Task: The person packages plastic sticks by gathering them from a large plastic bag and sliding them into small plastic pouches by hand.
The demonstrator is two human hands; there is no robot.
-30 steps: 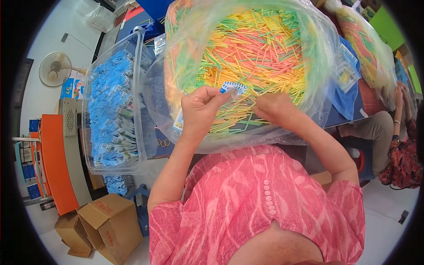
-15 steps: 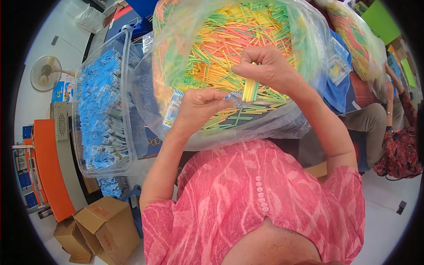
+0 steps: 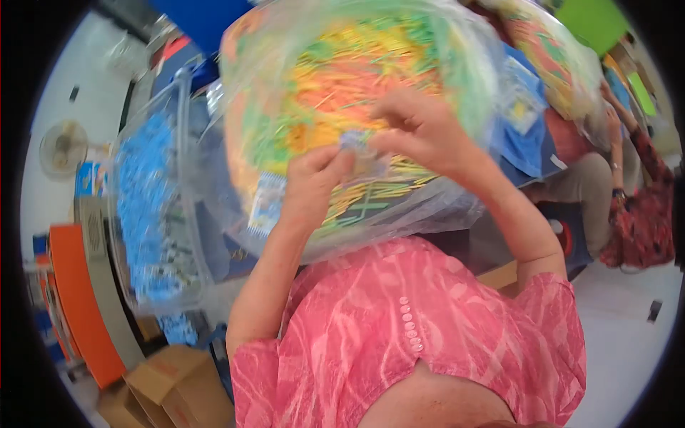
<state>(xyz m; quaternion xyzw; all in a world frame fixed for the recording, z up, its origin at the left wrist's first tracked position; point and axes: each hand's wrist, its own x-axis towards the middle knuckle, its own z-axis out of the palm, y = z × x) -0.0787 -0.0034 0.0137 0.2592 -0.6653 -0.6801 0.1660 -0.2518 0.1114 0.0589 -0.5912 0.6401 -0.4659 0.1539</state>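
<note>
My left hand [image 3: 314, 175] pinches a small clear packet with blue print [image 3: 355, 141] between thumb and fingers. My right hand [image 3: 428, 135] is at the packet's right side, thumb and forefinger apart. The thumb tip is close to the packet; blur hides whether they touch. No sticks show in the right hand. A second blue-and-white packet [image 3: 267, 205] lies beside my left wrist. Beneath both hands is a large clear plastic bag [image 3: 246, 107] full of thin yellow, green, orange and pink sticks [image 3: 342, 89].
On the left stands a clear plastic bin [image 3: 187, 128] heaped with blue packets [image 3: 146, 207]. Cardboard boxes [image 3: 178, 381] sit on the floor below. At right are a blue cloth [image 3: 519, 146], another bag of sticks [image 3: 553, 57] and a nearby person [image 3: 638, 228].
The bundle of sticks held in my right hand is no longer visible there. That hand has lowered to the packet and its fingers have parted. The whole view has shifted slightly.
</note>
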